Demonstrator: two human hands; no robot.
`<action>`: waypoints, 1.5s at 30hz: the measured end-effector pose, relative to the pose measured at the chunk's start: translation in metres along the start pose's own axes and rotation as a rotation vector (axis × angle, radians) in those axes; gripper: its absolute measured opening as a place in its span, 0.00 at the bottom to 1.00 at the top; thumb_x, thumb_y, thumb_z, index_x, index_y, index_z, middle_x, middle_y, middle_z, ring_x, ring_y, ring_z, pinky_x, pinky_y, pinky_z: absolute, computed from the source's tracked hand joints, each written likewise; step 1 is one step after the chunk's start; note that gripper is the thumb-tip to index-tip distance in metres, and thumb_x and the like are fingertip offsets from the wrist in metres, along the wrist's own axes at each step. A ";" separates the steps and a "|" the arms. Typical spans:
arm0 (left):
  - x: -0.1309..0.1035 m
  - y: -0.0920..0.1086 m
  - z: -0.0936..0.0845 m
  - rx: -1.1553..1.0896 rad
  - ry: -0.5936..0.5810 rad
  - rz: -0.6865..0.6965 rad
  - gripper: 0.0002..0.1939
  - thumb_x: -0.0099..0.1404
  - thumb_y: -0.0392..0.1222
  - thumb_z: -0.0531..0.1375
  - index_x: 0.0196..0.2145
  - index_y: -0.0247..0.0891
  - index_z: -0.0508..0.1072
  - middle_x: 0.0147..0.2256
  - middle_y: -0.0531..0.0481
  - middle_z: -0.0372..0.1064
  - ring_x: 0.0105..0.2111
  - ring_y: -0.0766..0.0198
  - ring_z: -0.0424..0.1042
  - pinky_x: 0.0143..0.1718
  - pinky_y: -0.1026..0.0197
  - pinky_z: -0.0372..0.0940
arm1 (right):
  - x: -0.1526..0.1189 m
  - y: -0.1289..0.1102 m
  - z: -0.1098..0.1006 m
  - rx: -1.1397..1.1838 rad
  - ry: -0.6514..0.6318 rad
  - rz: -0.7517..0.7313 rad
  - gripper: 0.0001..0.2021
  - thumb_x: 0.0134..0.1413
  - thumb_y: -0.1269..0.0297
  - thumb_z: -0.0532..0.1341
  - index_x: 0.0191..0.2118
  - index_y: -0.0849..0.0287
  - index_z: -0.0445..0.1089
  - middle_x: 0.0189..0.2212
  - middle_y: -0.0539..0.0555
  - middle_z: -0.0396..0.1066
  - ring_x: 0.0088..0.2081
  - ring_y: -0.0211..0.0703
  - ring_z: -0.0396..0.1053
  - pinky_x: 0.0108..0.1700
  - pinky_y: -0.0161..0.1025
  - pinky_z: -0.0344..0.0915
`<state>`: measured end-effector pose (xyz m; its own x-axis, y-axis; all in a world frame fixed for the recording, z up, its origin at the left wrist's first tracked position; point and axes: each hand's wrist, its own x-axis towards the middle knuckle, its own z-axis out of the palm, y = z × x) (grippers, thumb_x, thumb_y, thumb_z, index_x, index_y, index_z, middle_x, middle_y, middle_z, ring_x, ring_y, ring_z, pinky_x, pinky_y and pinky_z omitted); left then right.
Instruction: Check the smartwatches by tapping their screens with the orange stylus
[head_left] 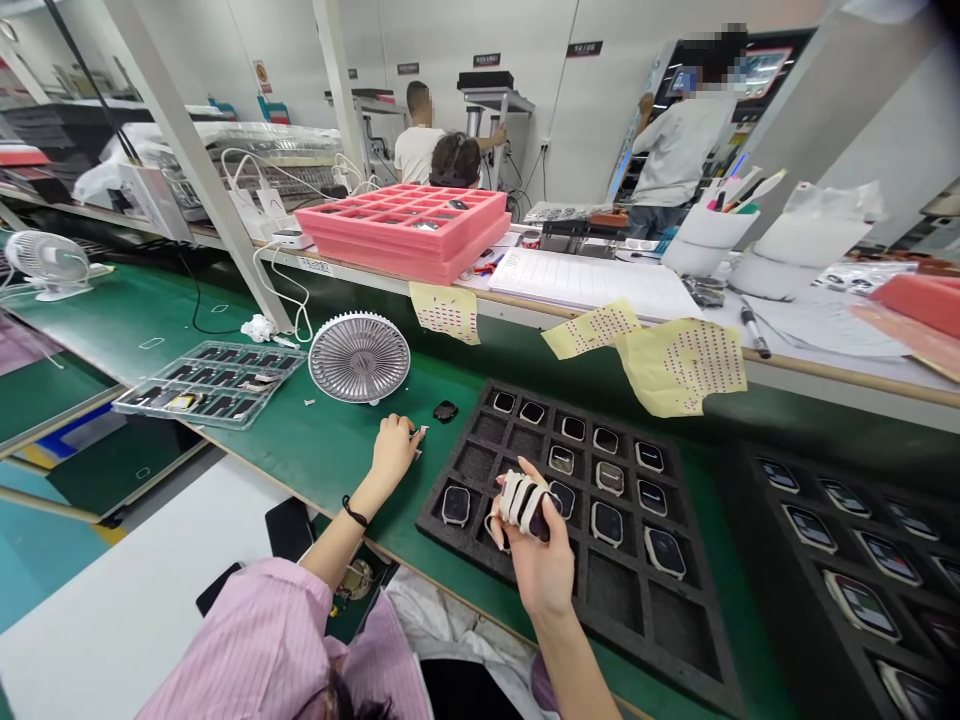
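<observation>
My right hand point(546, 575) is closed around a stack of several smartwatch bodies point(517, 503), pale frames with dark faces, held above the black foam tray point(487, 560). In that tray, more square watch bodies point(606, 522) lie face up in some compartments, while other compartments have none. On the green bench my left hand point(394, 447) is lowered, its fingers drawn together at a small pale strip point(421, 433); whether anything else is between them is too small to tell. Just beyond it lies a loose black watch-shaped part point(445, 411).
A round desk fan point(360, 358) stands behind my left hand. A clear plastic tray of dark parts point(214, 380) is at left. Another black foam tray of watches point(855, 545) sits at far right. The shelf above bears pink foam trays point(405, 262) and papers point(592, 285). People stand beyond.
</observation>
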<state>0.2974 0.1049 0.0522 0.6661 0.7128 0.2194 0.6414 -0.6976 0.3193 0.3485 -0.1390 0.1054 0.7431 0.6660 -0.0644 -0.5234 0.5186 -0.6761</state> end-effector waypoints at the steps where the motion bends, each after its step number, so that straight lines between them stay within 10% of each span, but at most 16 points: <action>1: 0.002 -0.001 0.001 -0.007 -0.011 0.000 0.05 0.62 0.39 0.59 0.32 0.34 0.71 0.36 0.40 0.67 0.41 0.51 0.66 0.43 0.54 0.63 | 0.000 -0.001 0.000 -0.001 0.003 -0.001 0.19 0.58 0.54 0.56 0.53 0.51 0.65 0.38 0.56 0.69 0.29 0.40 0.65 0.23 0.35 0.58; 18: 0.014 0.008 -0.015 -0.195 -0.138 0.010 0.07 0.60 0.26 0.53 0.31 0.34 0.68 0.30 0.45 0.72 0.33 0.58 0.72 0.37 0.59 0.65 | 0.003 -0.001 0.001 0.021 0.014 0.006 0.19 0.58 0.55 0.55 0.55 0.51 0.64 0.39 0.56 0.68 0.30 0.42 0.64 0.24 0.37 0.58; 27: -0.059 0.100 -0.076 -0.810 0.043 0.285 0.11 0.68 0.42 0.54 0.44 0.38 0.73 0.34 0.48 0.70 0.31 0.65 0.68 0.33 0.64 0.64 | 0.002 0.001 0.011 -0.038 0.081 -0.114 0.20 0.58 0.52 0.54 0.55 0.50 0.63 0.40 0.55 0.68 0.30 0.43 0.65 0.26 0.38 0.60; 40: -0.100 0.134 -0.054 -1.003 0.129 0.301 0.13 0.67 0.41 0.55 0.46 0.40 0.77 0.31 0.48 0.66 0.28 0.66 0.65 0.30 0.64 0.62 | -0.003 0.004 0.010 -0.081 0.151 -0.200 0.23 0.55 0.53 0.58 0.56 0.51 0.61 0.45 0.53 0.69 0.42 0.44 0.68 0.39 0.39 0.64; 45: -0.099 0.127 -0.057 -1.135 -0.292 0.284 0.24 0.70 0.49 0.50 0.57 0.36 0.67 0.20 0.54 0.57 0.21 0.69 0.57 0.23 0.65 0.57 | -0.001 -0.002 0.006 -0.148 0.185 -0.235 0.23 0.56 0.52 0.56 0.57 0.51 0.60 0.45 0.54 0.69 0.45 0.46 0.68 0.45 0.43 0.63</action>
<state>0.2905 -0.0501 0.1236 0.8841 0.3987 0.2437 -0.1449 -0.2619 0.9541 0.3459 -0.1374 0.1113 0.9067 0.4215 -0.0173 -0.2725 0.5538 -0.7868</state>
